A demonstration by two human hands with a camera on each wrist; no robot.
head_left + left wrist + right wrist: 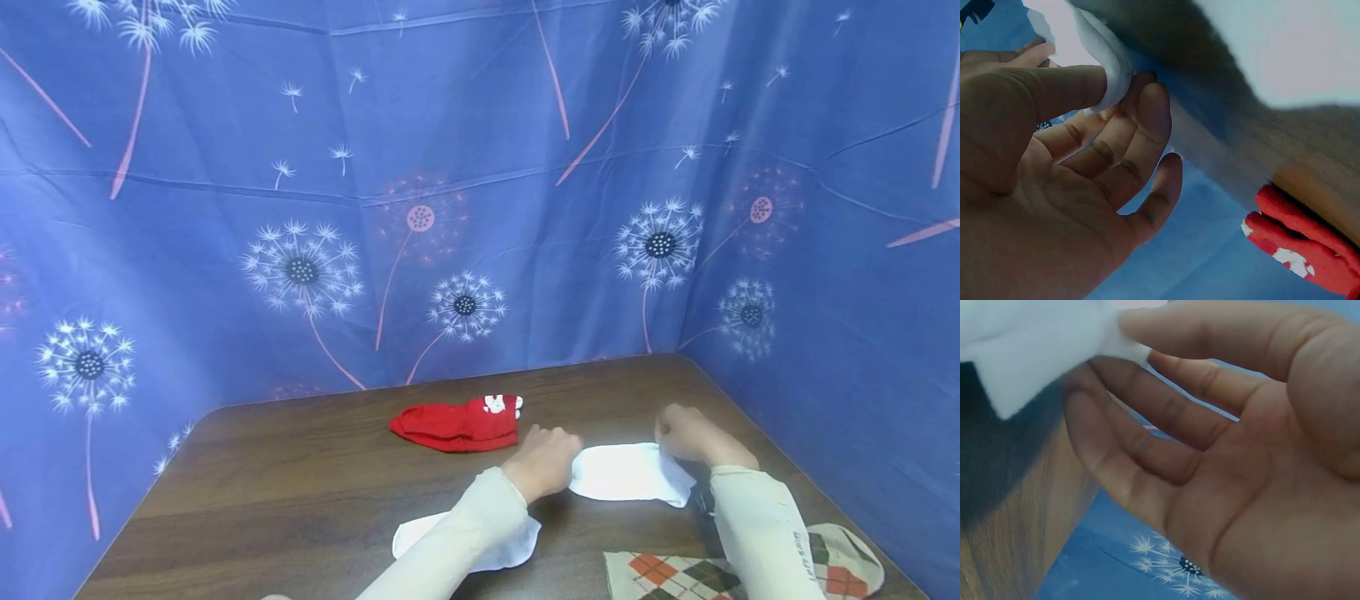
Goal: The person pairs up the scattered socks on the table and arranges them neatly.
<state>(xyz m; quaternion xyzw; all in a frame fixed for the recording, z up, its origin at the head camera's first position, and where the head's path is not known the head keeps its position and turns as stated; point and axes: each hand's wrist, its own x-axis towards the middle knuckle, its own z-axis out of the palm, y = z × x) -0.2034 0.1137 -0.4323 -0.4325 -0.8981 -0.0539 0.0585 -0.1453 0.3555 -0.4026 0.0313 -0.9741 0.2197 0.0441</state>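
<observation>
Pinching the two ends of the white cloth, the left grip and right grip should pull softly and evenly to keep wrinkles away.

The worktop has a brown wood-grain surface. A creased blue curtain, printed with dandelions, borders its rear and sides.
</observation>
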